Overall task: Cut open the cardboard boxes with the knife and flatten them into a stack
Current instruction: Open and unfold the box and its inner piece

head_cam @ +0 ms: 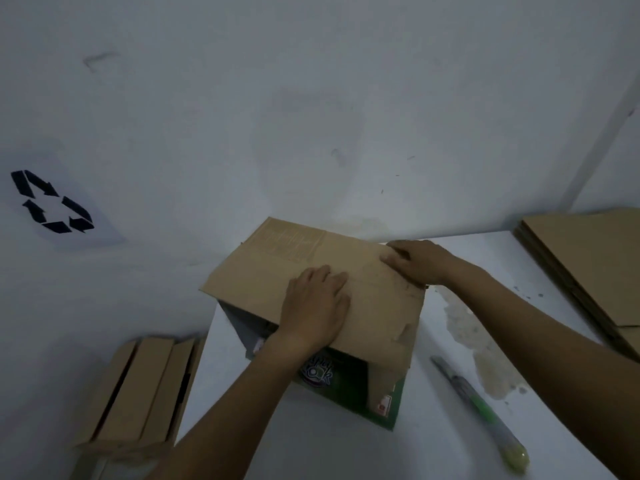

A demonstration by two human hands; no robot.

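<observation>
A cardboard box (263, 271) with green printed sides lies on the white table (311, 452), its brown flap folded out on top. My left hand (317, 306) presses flat on the middle of that flap, fingers straight. My right hand (417, 261) holds the flap's far right edge, fingers curled over it. The knife (485, 414), a green and grey utility cutter, lies on the table to the right of the box, touched by neither hand.
A stack of flattened cardboard (595, 268) sits at the table's far right. Several cardboard boxes (145, 393) stand on edge beyond the table's left side. The white wall behind carries a sheet with a recycling symbol (52, 202). Worn patches mark the tabletop (491, 362).
</observation>
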